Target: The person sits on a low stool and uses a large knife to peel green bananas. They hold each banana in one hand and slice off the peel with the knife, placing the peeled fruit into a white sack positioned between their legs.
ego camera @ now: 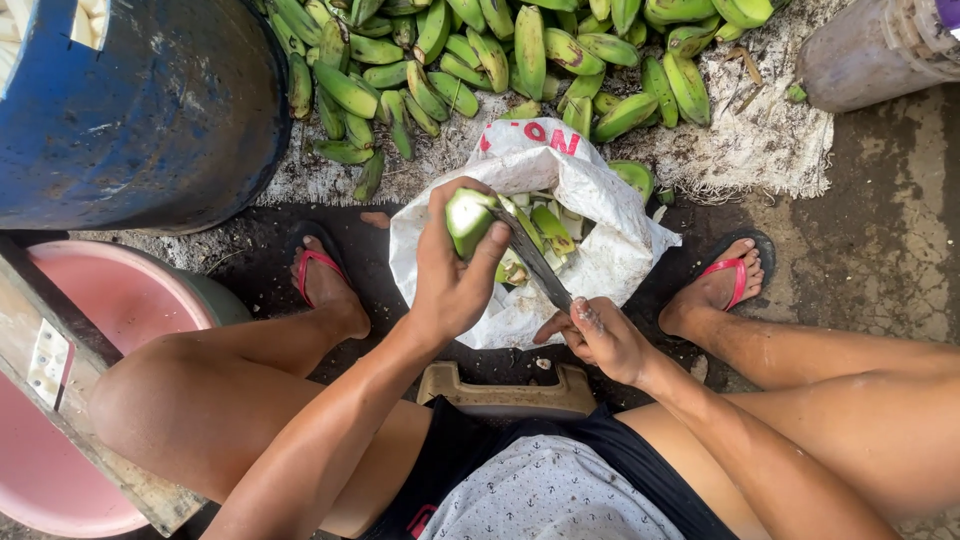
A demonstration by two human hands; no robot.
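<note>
My left hand (452,268) grips a green banana (466,218), partly peeled at its pale end. My right hand (597,334) holds a long dark knife (530,256), whose blade lies against the banana. Both hands work above a white sack (590,200) that stands open on the ground between my feet, with green peel strips (548,228) lying inside it. A heap of unpeeled green bananas (470,60) lies on a pale cloth (760,140) just beyond the sack.
A large blue barrel (140,110) stands at the upper left, a pink basin (120,300) with a wooden plank (60,370) across it at the left. A grey plastic container (870,50) is at the upper right. I sit on a low stool (505,392), feet in pink-strapped sandals.
</note>
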